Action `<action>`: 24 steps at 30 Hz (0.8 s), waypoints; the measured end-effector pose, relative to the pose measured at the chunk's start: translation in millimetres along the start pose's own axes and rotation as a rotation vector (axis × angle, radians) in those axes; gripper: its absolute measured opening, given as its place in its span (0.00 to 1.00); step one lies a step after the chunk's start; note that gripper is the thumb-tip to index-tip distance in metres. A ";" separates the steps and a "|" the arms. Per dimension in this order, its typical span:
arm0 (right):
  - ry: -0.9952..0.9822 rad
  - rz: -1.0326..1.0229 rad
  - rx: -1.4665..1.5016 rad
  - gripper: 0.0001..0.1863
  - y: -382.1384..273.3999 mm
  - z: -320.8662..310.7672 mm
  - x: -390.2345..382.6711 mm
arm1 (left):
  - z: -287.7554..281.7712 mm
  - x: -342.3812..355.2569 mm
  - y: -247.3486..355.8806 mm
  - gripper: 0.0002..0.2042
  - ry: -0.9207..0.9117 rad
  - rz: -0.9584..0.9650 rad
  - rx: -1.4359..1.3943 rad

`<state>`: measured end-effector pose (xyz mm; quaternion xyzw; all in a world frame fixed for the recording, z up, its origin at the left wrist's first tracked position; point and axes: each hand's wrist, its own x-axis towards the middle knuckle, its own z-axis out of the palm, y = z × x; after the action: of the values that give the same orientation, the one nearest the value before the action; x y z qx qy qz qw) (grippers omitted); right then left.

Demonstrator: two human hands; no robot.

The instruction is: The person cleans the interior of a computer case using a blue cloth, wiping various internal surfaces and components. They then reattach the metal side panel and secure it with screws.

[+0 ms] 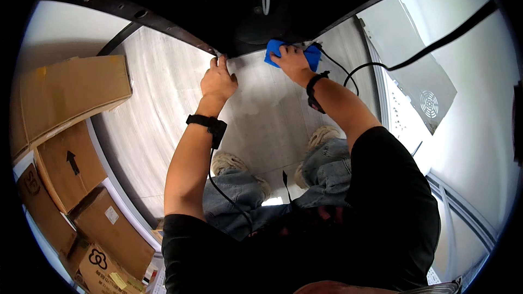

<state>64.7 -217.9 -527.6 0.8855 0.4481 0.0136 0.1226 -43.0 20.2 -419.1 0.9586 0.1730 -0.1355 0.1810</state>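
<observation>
A large black metal cabinet or rack frame (180, 35) fills the top of the view, its lower corner close to the floor. My left hand (219, 80) is at the frame's lower left edge. Two of its fingers stretch up against the metal near the corner, and it holds nothing that I can see. To the right of the corner, my right hand (294, 64) grips a folded blue cloth (275, 53), pressing it by the frame's bottom edge. The cloth bunches out on both sides of the fingers. Each wrist wears a black strap.
Cardboard boxes (71, 95) are stacked along the left. A black cable (419, 54) loops in from the right, close to my right hand. A grey vented panel (419, 71) leans against the white wall. My shoes (229, 162) stand on the wood-look floor (261, 120).
</observation>
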 end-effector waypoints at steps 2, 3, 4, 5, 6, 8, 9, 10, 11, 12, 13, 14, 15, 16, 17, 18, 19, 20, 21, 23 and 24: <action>-0.020 0.030 0.022 0.23 -24.5 -8.8 12.2 | -2.6 -3.9 -6.7 0.33 0.023 0.016 -0.084; 0.039 -0.006 0.034 0.21 -33.3 -13.7 16.5 | 1.0 -5.2 -14.5 0.33 0.063 0.036 -0.128; 0.076 -0.050 0.074 0.21 -42.7 -14.5 22.9 | 3.2 -6.5 -20.2 0.32 0.101 0.060 -0.173; 0.111 -0.087 0.113 0.20 -53.5 -12.8 29.8 | -5.5 -10.0 -14.7 0.31 0.081 0.031 -0.207; 0.146 -0.124 0.152 0.19 -64.6 -11.3 37.4 | -8.2 -10.9 -13.2 0.31 0.090 0.054 -0.228; 0.160 -0.073 0.160 0.19 -91.2 -19.2 57.4 | -11.0 -17.2 -17.6 0.30 0.114 0.078 -0.261; 0.120 -0.039 0.189 0.19 -102.2 -27.0 66.0 | -8.9 -18.8 -20.7 0.31 0.131 0.087 -0.250; 0.075 0.004 0.211 0.19 -106.6 -28.7 69.5 | -9.7 -20.2 -20.0 0.31 0.127 0.113 -0.239; 0.069 -0.001 0.164 0.20 -107.0 -29.6 69.9 | -10.8 -21.3 -19.1 0.31 0.121 0.141 -0.228; 0.079 -0.003 0.168 0.20 -107.9 -30.7 69.7 | -12.5 -22.5 -18.7 0.31 0.115 0.171 -0.216; 0.089 -0.005 0.165 0.20 -105.2 -28.9 68.9 | -12.6 -23.2 -16.8 0.34 0.085 0.173 -0.193; 0.098 -0.004 0.161 0.20 -101.9 -27.0 67.4 | -13.6 -23.2 -15.5 0.35 0.064 0.179 -0.186; 0.081 0.010 0.172 0.21 -97.4 -24.9 65.6 | -15.1 -22.8 -14.5 0.36 0.042 0.188 -0.179; 0.062 0.021 0.182 0.21 -92.1 -25.8 62.2 | -15.3 -23.3 -13.4 0.38 0.021 0.194 -0.174; 0.043 0.034 0.192 0.21 -86.7 -26.6 57.8 | -14.3 -21.9 -13.4 0.39 0.015 0.163 -0.164; 0.029 0.048 0.179 0.21 -81.0 -27.5 52.2 | -13.2 -19.3 -13.9 0.40 0.008 0.132 -0.154; 0.014 0.069 0.162 0.21 -71.7 -25.0 45.9 | -13.2 -16.1 -11.6 0.41 0.003 0.109 -0.145; 0.000 0.090 0.145 0.22 -61.7 -22.6 38.7 | -12.4 -14.4 -8.6 0.42 -0.013 0.097 -0.149; -0.012 0.119 0.153 0.22 -50.2 -20.4 30.8 | -11.5 -13.0 -5.2 0.42 -0.030 0.086 -0.153; -0.071 0.203 0.157 0.22 -30.4 -19.0 18.2 | -9.2 -11.3 -1.0 0.42 -0.027 0.084 -0.159; -0.101 0.246 0.159 0.22 -21.0 -18.6 12.3 | -6.9 -10.2 0.9 0.42 -0.023 0.089 -0.178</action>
<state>53.0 -192.3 -515.4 0.9401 0.3292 -0.0516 0.0720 -50.6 19.3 -409.4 0.9438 0.1397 -0.1226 0.2733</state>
